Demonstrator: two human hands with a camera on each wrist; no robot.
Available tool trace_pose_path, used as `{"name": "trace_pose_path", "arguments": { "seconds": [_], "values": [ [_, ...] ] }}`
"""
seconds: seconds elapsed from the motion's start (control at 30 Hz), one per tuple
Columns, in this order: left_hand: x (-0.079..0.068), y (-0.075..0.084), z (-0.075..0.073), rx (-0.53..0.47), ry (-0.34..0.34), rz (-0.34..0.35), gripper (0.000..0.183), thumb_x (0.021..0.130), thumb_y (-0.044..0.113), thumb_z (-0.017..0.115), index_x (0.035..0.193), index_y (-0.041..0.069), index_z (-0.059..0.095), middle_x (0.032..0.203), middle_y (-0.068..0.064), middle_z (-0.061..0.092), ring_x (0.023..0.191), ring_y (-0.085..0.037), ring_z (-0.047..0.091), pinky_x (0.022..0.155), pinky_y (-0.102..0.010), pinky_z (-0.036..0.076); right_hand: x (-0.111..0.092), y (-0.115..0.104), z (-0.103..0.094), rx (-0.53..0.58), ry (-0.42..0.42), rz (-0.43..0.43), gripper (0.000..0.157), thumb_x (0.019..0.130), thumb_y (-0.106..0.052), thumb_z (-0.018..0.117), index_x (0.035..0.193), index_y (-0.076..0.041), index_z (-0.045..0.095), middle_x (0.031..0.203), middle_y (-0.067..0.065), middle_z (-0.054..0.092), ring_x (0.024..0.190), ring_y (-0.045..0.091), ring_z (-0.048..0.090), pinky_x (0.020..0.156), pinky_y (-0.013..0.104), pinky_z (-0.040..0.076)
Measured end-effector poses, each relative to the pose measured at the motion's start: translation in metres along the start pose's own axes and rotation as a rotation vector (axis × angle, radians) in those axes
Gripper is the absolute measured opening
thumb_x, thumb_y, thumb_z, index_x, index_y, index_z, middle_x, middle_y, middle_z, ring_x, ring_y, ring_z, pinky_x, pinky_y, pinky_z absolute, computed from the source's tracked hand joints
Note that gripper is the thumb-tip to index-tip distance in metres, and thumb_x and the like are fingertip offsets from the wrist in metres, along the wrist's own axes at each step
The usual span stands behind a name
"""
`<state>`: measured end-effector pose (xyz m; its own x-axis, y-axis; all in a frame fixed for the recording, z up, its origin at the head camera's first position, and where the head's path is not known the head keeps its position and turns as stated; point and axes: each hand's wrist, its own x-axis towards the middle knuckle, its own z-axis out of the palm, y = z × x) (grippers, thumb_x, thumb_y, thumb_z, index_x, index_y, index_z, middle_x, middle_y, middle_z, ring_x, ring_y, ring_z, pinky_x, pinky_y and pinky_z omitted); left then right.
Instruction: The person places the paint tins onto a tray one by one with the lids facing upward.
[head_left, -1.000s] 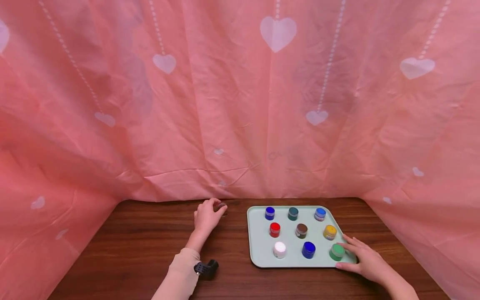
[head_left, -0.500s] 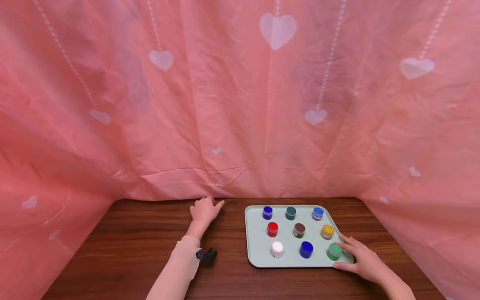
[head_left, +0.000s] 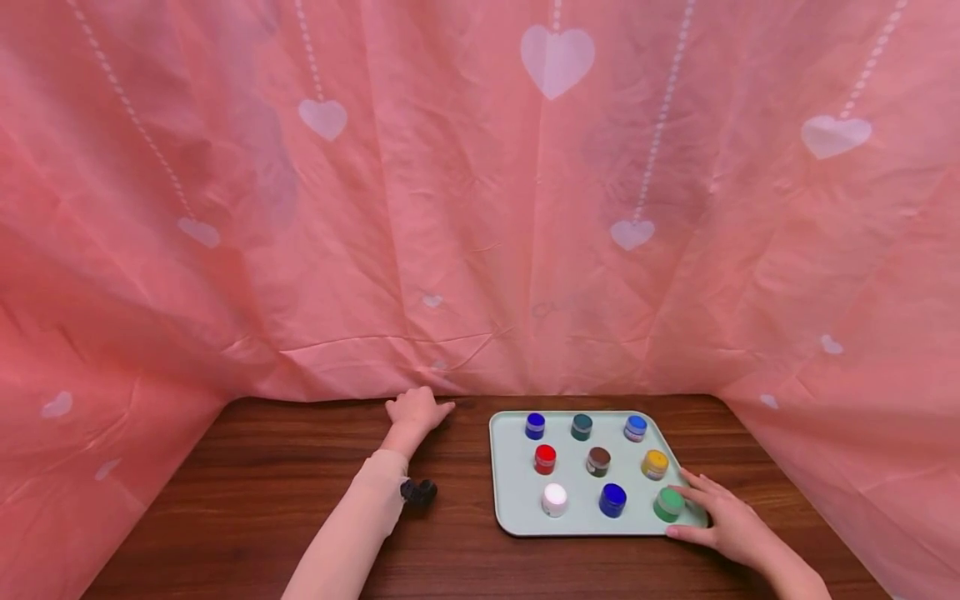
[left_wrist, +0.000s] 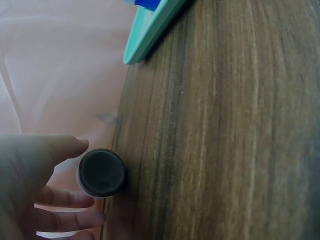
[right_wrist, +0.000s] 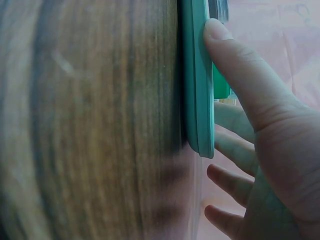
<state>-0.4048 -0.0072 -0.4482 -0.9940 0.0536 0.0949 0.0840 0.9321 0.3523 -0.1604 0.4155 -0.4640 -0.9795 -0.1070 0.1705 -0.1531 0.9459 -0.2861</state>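
My left hand (head_left: 414,408) reaches to the far edge of the table. In the left wrist view its thumb and fingers are spread beside a small jar with a dark lid (left_wrist: 102,172), with a gap at the thumb; the head view hides this jar behind the hand. My right hand (head_left: 731,521) lies at the near right corner of a pale green tray (head_left: 517,492), fingers extended, thumb on the rim. Its index finger is close to a green paint jar (head_left: 669,504); whether they touch I cannot tell.
More paint jars stand on the tray in rows, among them a white jar (head_left: 554,500), a red jar (head_left: 545,459), a brown jar (head_left: 598,462) and a yellow jar (head_left: 655,464). A pink curtain (head_left: 480,250) hangs behind the wooden table (head_left: 262,500).
My left hand's thumb has swung out straight and the hand has turned, so the dark thing seen at its fingertips is now hidden. The right hand stays at the tray corner.
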Motion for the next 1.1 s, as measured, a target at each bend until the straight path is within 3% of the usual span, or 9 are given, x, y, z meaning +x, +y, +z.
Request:
{"name": "trace_pose_path", "arguments": {
  "seconds": [0.17, 0.37, 0.57, 0.93, 1.1],
  "values": [
    [0.001, 0.001, 0.003, -0.005, -0.029, -0.002, 0.048, 0.083, 0.052, 0.069, 0.102, 0.009, 0.072, 0.108, -0.017, 0.070, 0.096, -0.038, 0.064, 0.086, -0.056, 0.042, -0.001, -0.001, 0.000, -0.001, -0.001, 0.002, 0.058, 0.073, -0.047, 0.079, 0.116, -0.008, 0.070, 0.136, 0.027, 0.054, 0.125, 0.053, 0.047, 0.089, 0.065, 0.043],
    [-0.002, 0.003, 0.006, -0.024, -0.023, 0.010, 0.037, 0.082, 0.045, 0.073, 0.095, 0.010, 0.072, 0.104, -0.015, 0.071, 0.092, -0.036, 0.065, 0.086, -0.056, 0.042, -0.002, -0.002, 0.000, 0.007, 0.002, 0.004, 0.058, 0.073, -0.048, 0.079, 0.116, -0.009, 0.070, 0.137, 0.027, 0.054, 0.125, 0.053, 0.047, 0.089, 0.065, 0.043],
    [-0.008, 0.004, 0.006, -0.028, 0.040, 0.064, 0.027, 0.081, 0.039, 0.074, 0.086, 0.014, 0.065, 0.096, -0.011, 0.072, 0.094, -0.036, 0.065, 0.086, -0.056, 0.042, -0.002, -0.002, -0.001, 0.004, 0.011, -0.005, 0.058, 0.073, -0.047, 0.079, 0.116, -0.009, 0.070, 0.136, 0.027, 0.054, 0.124, 0.053, 0.048, 0.089, 0.065, 0.043],
    [-0.022, -0.003, 0.005, -0.027, 0.126, 0.207, 0.033, 0.078, 0.032, 0.078, 0.103, 0.012, 0.070, 0.098, -0.008, 0.069, 0.095, -0.031, 0.060, 0.081, -0.049, 0.042, -0.002, -0.003, -0.001, 0.003, 0.030, -0.022, 0.059, 0.072, -0.047, 0.080, 0.115, -0.007, 0.070, 0.136, 0.027, 0.054, 0.124, 0.052, 0.049, 0.090, 0.065, 0.043],
    [-0.031, -0.008, 0.004, -0.061, 0.208, 0.259, 0.033, 0.078, 0.035, 0.080, 0.104, 0.015, 0.072, 0.098, -0.007, 0.069, 0.094, -0.030, 0.060, 0.078, -0.048, 0.043, -0.002, -0.003, -0.001, 0.004, 0.011, -0.006, 0.059, 0.073, -0.047, 0.079, 0.116, -0.008, 0.070, 0.136, 0.027, 0.054, 0.125, 0.053, 0.047, 0.089, 0.065, 0.043]
  ]
}}
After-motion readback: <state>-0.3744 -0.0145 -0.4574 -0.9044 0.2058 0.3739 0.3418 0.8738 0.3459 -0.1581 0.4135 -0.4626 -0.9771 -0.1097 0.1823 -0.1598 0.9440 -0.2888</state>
